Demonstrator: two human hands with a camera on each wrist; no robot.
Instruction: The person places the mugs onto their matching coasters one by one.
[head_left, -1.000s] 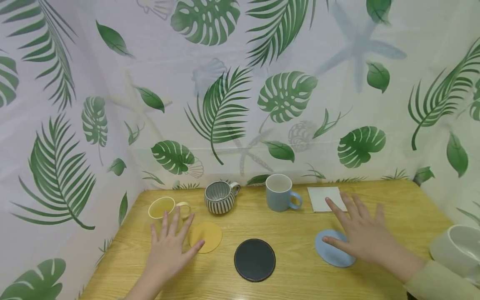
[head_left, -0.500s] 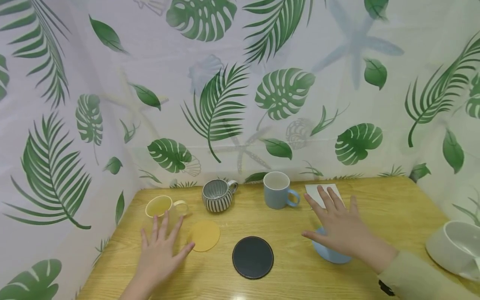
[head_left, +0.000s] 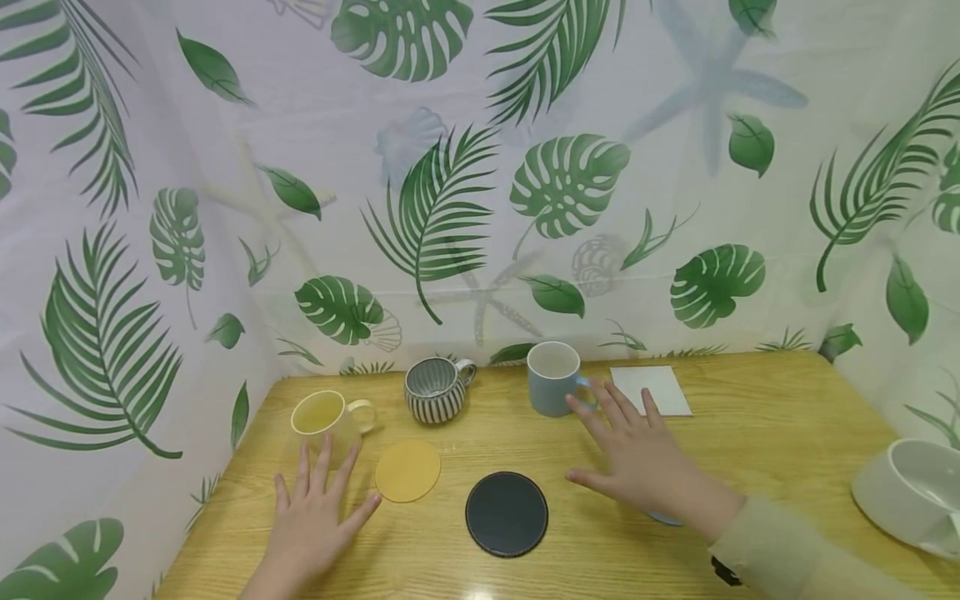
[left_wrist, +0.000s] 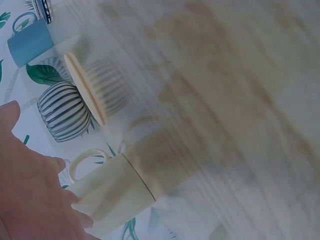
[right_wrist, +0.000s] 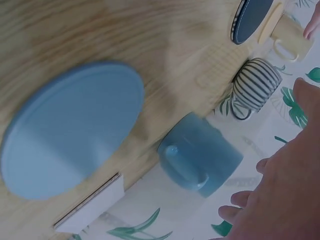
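My right hand (head_left: 643, 457), spread wide and empty, has shifted left, bringing the blue mug (head_left: 551, 392) within reach, seemingly untouched.

The place looked like a curtained-off tabletop booth — leaf-printed cloth (head_left: 480, 179) walled in a wood-grain table (head_left: 491, 442) at its back and both sides.

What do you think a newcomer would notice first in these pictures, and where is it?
Probably the leafy cloth, which fills the background behind the table. Next come the left hand, spread near the yellow mug, and the right hand, spread near the blue mug. The black coaster stands out between the hands.
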